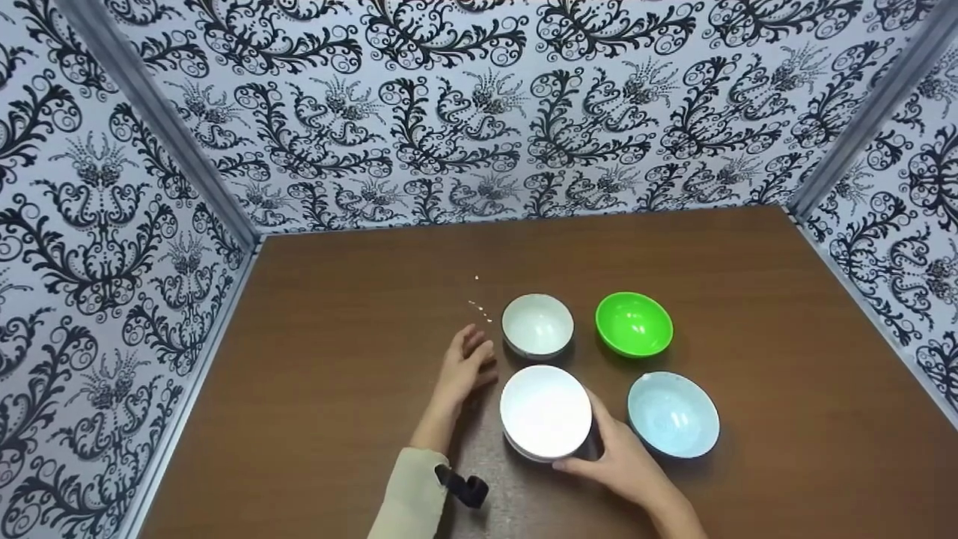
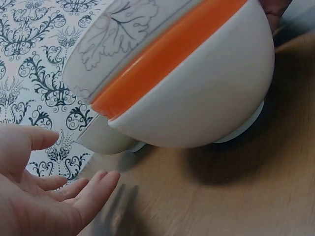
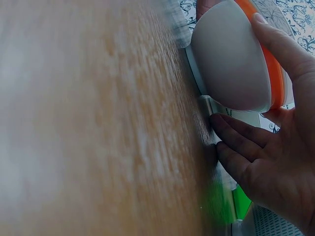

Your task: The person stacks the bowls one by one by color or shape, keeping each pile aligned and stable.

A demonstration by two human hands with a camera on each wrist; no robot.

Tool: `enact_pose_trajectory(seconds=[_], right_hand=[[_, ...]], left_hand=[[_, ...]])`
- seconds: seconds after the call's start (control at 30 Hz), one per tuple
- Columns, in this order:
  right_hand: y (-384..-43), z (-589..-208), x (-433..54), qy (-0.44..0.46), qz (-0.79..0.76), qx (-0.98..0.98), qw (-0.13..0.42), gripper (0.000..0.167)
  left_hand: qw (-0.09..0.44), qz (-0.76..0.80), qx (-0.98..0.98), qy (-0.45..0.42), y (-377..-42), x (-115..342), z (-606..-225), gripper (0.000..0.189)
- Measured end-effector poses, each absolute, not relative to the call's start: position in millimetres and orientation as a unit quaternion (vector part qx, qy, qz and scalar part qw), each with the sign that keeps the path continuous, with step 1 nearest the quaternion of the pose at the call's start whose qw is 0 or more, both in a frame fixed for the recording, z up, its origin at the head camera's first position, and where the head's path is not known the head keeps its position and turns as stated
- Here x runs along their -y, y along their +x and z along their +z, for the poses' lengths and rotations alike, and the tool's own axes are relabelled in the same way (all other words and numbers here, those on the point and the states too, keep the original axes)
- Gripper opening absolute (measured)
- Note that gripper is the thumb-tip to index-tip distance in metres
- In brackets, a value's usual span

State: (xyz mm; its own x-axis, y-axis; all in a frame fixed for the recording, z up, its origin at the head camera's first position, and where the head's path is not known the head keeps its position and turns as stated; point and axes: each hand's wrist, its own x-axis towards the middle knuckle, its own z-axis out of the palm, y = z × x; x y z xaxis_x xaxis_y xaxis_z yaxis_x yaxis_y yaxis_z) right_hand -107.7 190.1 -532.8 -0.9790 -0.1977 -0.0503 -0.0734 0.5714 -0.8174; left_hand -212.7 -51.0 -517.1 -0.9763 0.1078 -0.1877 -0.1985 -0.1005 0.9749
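Observation:
A stack of nested bowls (image 1: 545, 413) stands near the front middle of the table. Its lowest bowl is plain white (image 2: 206, 93); above that shows an orange band (image 2: 167, 59), then a white bowl with a grey leaf pattern (image 2: 123, 34) on top. From the right, my right hand (image 1: 617, 457) grips the stack, thumb at the near side of the rim and fingers along the far right side. My left hand (image 1: 465, 367) is held to the stack's left, fingers loosely spread and holding nothing. Just behind the stack sits a whitish bowl (image 1: 537, 326).
A bright green bowl (image 1: 634, 324) stands at the back right, and a light blue bowl (image 1: 673, 415) lies close to the right hand. Small white specks (image 1: 480, 308) show on the brown table (image 1: 337, 337). Patterned panels (image 1: 449, 112) enclose the back and sides.

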Motion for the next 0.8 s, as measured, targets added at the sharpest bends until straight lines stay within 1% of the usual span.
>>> enact_pose_trajectory(seconds=[0.23,0.57,0.8], right_hand=[[-107.8,-532.5,-190.1,-0.077,-0.458,-0.883,0.067,0.117],[-107.9,-533.5,-190.3,-0.075,-0.459,-0.883,0.06,0.12],[-107.2,-533.2,-189.5,-0.081,-0.456,-0.885,0.049,0.118]], left_hand=[[0.132,0.756,-0.639,-0.051,-214.9,47.6,-518.8,0.062],[0.139,0.762,-0.63,-0.045,-216.9,43.9,-521.4,0.063],[0.146,0.767,-0.623,-0.046,-219.7,40.1,-524.2,0.062]])
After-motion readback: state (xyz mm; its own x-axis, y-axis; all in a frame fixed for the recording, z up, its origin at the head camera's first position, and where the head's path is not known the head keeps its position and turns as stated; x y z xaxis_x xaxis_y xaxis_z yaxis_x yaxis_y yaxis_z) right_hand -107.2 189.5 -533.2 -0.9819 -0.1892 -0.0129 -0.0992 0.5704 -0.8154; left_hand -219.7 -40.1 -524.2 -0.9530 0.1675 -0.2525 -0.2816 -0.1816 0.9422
